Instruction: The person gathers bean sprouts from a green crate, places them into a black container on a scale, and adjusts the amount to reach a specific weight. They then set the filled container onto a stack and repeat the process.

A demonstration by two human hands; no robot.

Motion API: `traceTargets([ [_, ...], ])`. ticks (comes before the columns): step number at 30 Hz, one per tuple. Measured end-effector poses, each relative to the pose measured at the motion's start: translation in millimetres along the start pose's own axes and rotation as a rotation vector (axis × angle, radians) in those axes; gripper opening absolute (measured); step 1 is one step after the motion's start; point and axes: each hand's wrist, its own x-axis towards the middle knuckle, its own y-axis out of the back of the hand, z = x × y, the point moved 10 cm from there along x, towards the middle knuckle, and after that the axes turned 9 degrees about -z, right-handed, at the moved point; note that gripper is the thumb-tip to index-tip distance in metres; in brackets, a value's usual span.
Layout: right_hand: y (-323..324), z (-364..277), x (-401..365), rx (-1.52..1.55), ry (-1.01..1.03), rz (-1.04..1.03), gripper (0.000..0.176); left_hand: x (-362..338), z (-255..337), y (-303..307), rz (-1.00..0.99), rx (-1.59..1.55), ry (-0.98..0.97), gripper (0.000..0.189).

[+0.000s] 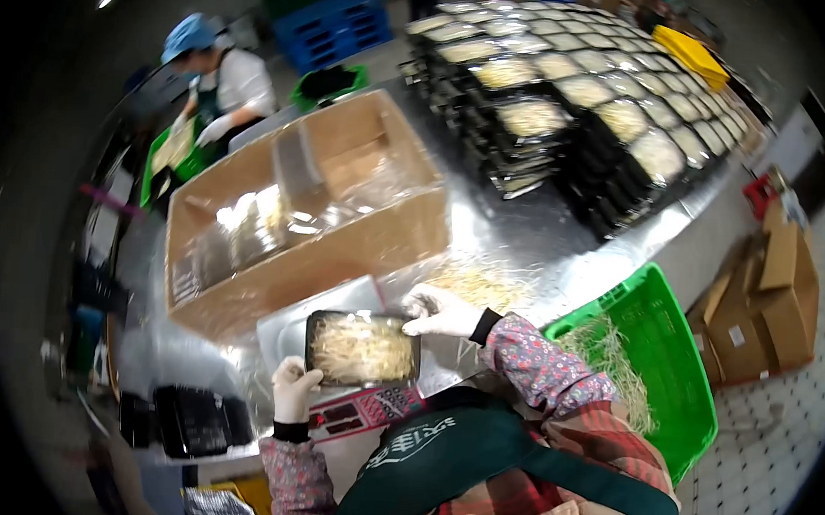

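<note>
Both of my hands wear white gloves and hold a black tray of pale sprouts (362, 350) above a scale (365, 413) with a red panel. My left hand (295, 389) grips the tray's lower left corner, thumb on the rim. At the upper right corner, my right hand (439, 312) has its fingers closed on the edge. Clear film seems to cover the tray. Loose sprouts (482, 283) lie on the metal table just beyond my right hand.
A cardboard box (308, 261) with clear film packs stands ahead. Stacked sprout trays (574, 88) fill the far right. A green crate (675, 368) with sprouts is at my right, empty black trays (199, 422) at left. A co-worker (220, 85) works at a green basket, far left.
</note>
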Motion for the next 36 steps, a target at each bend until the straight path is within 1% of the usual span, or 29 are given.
traceTargets([
  [1, -0.1, -22.5, -12.6, -0.009, -0.126, -0.035, 0.036, 3.1, 16.2, -32.8, -0.074, -0.004, 0.016, 0.018],
  [2, -2.0, -35.5, -12.8, -0.154, -0.014, -0.106, 0.036, 2.7, 28.6, -61.3, -0.133, -0.008, 0.033, 0.019],
  [3, 2.4, -18.8, -17.8, -0.105, -0.079, -0.133, 0.035, 14.8, 10.9, -69.4, -0.169, 0.044, 0.07, 0.019],
  [4, 5.5, -3.4, -22.1, -0.052, -0.142, -0.164, 0.034, 22.4, 8.8, -86.1, -0.208, 0.054, 0.11, 0.024],
  [5, 20.9, -14.7, -30.8, -0.068, -0.051, -0.112, 0.032, 31.1, 14.5, -100.7, -0.228, -0.024, 0.055, 0.031],
  [6, 41.4, -8.2, -38.2, 0.056, -0.029, 0.004, 0.03, 40.1, 21.3, -115.3, -0.246, -0.106, -0.005, 0.038],
  [7, 65.2, -21.6, -46.2, 0.141, 0.067, 0.092, 0.029, 41.3, 33.9, -136.8, -0.327, -0.197, -0.014, 0.053],
  [8, 90.4, -35.9, -55.8, 0.226, 0.16, 0.174, 0.028, 45.7, 45.6, -148.1, -0.344, -0.155, -0.066, 0.056],
  [10, 163.1, -85.7, -85.1, 0.016, 0.121, 0.572, 0.024, 52.6, 58.6, -166.8, -0.364, -0.08, -0.102, 0.051],
  [12, 247.3, -132.0, -107.8, -0.197, 0.593, 0.952, 0.021, 63.1, 54.7, -173.9, -0.371, -0.029, -0.117, 0.046],
  [14, 327.8, -144.0, -108.0, 0.065, 0.756, 1.199, 0.025, 69.6, 49.3, -178.3, -0.349, -0.022, -0.116, 0.044],
  [16, 395.9, -153.0, -81.8, 0.139, 0.604, 1.172, 0.026, 72.3, 42.5, -180.1, -0.302, -0.053, -0.092, 0.042],
  [18, 453.6, -124.2, -62.2, 0.174, 0.367, 1.312, 0.032, 71.3, 41.7, -182.6, -0.255, -0.016, -0.104, 0.037],
  [19, 518.8, -62.5, -57.1, 0.149, 0.316, 1.582, 0.04, 69.3, 39.7, -181.4, -0.238, -0.01, -0.106, 0.036],
  [20, 458.6, -103.1, -67.3, 0.302, 0.394, 1.617, 0.043, 68.3, 39.2, -179.6, -0.222, -0.002, -0.11, 0.035],
  [22, 452.5, -116.6, -56.7, 0.28, 0.381, 1.588, 0.046, 65.0, 37.8, -168.5, -0.174, 0.005, -0.106, 0.033],
  [23, 469.4, -109.4, -46.3, 0.295, 0.336, 1.455, 0.048, 62.1, 33.5, -158.0, -0.138, -0.016, -0.093, 0.033],
  [24, 481.2, -106.7, -37.1, 0.348, 0.348, 1.337, 0.05, 59.0, 30.2, -146.3, -0.105, -0.034, -0.08, 0.033],
  [25, 486.8, -97.4, -38.6, 0.374, 0.363, 1.368, 0.049, 57.3, 30.9, -135.1, -0.078, -0.023, -0.078, 0.035],
  [26, 475.2, -107.0, -45.7, 0.398, 0.379, 1.4, 0.048, 52.9, 32.8, -121.1, -0.012, -0.024, -0.082, 0.037],
  [27, 466.8, -109.9, -45.6, 0.472, 0.396, 1.353, 0.049, 46.7, 35.2, -107.8, 0.053, -0.027, -0.088, 0.039],
  [29, 450.4, -114.9, -54.8, 0.424, 0.393, 1.347, 0.038, 35.4, 38.3, -72.0, 0.207, 0.007, -0.134, 0.043],
  [30, 447.2, -113.9, -62.0, 0.386, 0.382, 1.338, 0.038, 24.8, 38.0, -45.6, 0.294, 0.047, -0.171, 0.045],
  [31, 453.5, -103.0, -60.6, 0.372, 0.419, 1.23, 0.045, 12.3, 37.4, -17.3, 0.381, 0.088, -0.207, 0.047],
  [32, 443.5, -103.3, -68.6, 0.379, 0.458, 1.177, 0.045, -4.1, 41.3, 12.2, 0.463, 0.172, -0.244, 0.052],
  [33, 434.6, -101.5, -84.5, 0.344, 0.479, 1.221, 0.042, -19.6, 49.9, 47.5, 0.504, 0.44, -0.36, 0.055],
  [34, 423.1, -99.4, -101.3, 0.309, 0.497, 1.264, 0.039, -41.0, 52.2, 73.5, 0.629, 0.516, -0.36, 0.063],
  [35, 409.2, -100.8, -122.2, 0.193, 0.512, 1.306, 0.038, -65.5, 71.0, 94.6, 0.709, 1.005, -0.412, 0.067],
  [36, 397.4, -100.1, -143.6, 0.077, 0.525, 1.345, 0.037, -84.6, 82.3, 114.1, 0.815, 1.299, -0.283, 0.074],
])
